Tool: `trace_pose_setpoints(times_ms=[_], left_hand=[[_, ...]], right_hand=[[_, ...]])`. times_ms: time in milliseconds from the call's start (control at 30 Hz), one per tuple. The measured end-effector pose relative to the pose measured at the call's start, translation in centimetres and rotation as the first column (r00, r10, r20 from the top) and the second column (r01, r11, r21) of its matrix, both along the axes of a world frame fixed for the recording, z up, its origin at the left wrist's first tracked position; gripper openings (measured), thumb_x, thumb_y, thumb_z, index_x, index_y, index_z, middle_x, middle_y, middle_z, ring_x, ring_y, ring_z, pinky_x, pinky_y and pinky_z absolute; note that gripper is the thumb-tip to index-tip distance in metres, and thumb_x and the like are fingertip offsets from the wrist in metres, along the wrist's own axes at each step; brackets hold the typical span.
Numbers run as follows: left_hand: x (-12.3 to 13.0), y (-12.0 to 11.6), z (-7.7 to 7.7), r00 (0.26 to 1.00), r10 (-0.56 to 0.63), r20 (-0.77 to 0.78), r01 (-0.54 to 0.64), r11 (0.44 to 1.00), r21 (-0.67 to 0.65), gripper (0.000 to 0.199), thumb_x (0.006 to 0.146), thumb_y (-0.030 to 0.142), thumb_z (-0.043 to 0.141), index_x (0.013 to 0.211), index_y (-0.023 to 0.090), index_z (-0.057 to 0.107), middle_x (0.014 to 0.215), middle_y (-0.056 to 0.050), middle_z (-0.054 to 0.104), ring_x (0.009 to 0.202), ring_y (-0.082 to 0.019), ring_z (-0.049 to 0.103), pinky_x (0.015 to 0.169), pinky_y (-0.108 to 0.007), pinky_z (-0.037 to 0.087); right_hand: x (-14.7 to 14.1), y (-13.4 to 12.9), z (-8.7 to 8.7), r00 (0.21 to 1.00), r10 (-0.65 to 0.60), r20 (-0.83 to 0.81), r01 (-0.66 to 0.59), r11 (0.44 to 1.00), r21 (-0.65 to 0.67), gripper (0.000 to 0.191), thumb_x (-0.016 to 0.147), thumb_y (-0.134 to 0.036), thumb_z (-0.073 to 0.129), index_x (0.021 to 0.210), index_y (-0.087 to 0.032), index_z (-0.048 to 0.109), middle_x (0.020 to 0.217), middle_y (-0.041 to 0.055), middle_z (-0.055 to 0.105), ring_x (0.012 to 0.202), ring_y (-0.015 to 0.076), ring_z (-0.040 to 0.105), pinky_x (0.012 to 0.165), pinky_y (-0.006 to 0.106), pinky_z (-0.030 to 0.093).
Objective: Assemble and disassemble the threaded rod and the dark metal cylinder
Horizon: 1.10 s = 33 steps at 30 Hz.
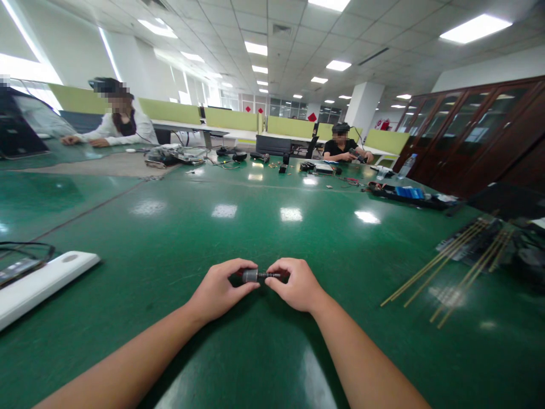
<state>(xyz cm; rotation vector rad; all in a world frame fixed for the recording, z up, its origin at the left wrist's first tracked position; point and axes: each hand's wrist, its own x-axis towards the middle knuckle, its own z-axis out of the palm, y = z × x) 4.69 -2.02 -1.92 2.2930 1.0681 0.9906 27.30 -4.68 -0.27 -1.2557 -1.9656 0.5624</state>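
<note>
A small grey cylinder (250,276) is held between the thumb and fingers of my left hand (220,288), just above the green table (191,227). From its right side a thin dark ridged shaft (269,275) runs across to my right hand (296,283), whose thumb and fingers pinch its far end. The two pieces lie in one line, and whether they are joined cannot be told. Something dark reddish shows inside the curl of each hand, too small to make out.
A white bar (51,284) with cables lies at the left. Thin yellowish sticks (443,267) spread at the right. Farther back are a black tray (395,194), a bottle (407,167) and electronic parts. Two people sit beyond, one with hands on the table (89,142).
</note>
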Motion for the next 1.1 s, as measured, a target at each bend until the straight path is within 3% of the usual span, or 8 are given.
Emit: trace_pose_setpoints(times_ms=[1100], left_hand=[[-0.09, 0.09, 0.24, 1.000, 0.010, 0.011, -0.010, 1.000, 0.021, 0.031, 0.081, 0.037, 0.073, 0.109, 0.026, 0.067, 0.104, -0.003, 0.071, 0.095, -0.021, 0.066, 0.087, -0.033, 0.053]], right_hand=[[0.23, 0.08, -0.04, 1.000, -0.010, -0.001, 0.010, 0.999, -0.030, 0.010, 0.081, -0.025, 0.067, 0.088, -0.020, 0.072, 0.076, 0.0015, 0.069, 0.067, 0.0148, 0.060, 0.064, 0.026, 0.046]])
